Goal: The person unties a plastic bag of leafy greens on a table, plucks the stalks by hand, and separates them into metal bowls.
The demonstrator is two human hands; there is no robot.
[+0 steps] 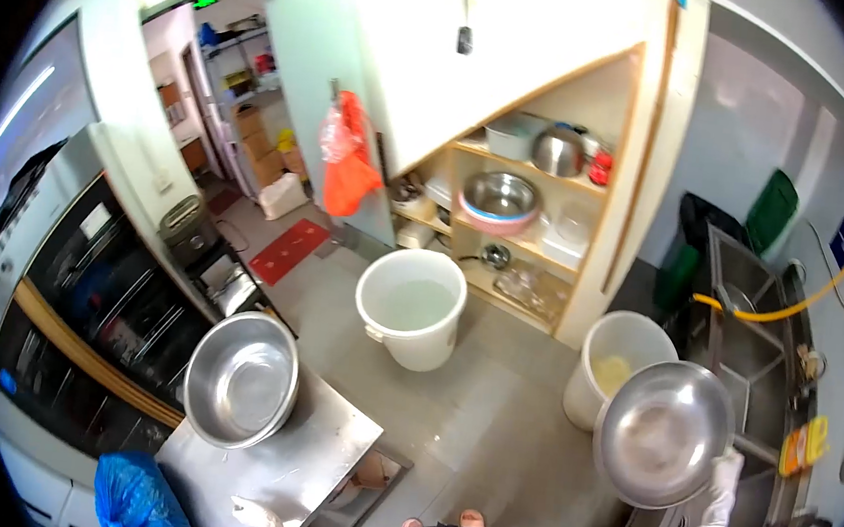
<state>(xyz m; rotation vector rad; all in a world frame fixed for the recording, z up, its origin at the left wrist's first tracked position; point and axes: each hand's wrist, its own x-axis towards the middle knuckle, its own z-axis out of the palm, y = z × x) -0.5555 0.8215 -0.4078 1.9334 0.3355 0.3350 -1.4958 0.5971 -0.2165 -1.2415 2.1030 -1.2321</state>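
Note:
My right hand (722, 491), in a white glove, grips the rim of a wide metal basin (664, 435). The basin is tilted, its inside facing me, and it partly covers a white bucket (588, 378) with something pale yellow in it. At the lower left, my left hand (261, 518), also gloved in white, is over the edge of a steel table (327, 431) with its fingers stretched out and nothing seen in them. A deeper metal basin (242, 380) stands on that table, beyond the hand. Beside the table is a blue plastic bag (138, 500).
A white bucket of clear liquid (410, 308) stands mid-floor. Steel sinks (748, 382) with a yellow hose (789, 314) run along the right. Shelves (544, 249) hold bowls and pots. A dark glass-fronted cabinet (89, 285) is at left; a red mat (289, 252) lies near the doorway.

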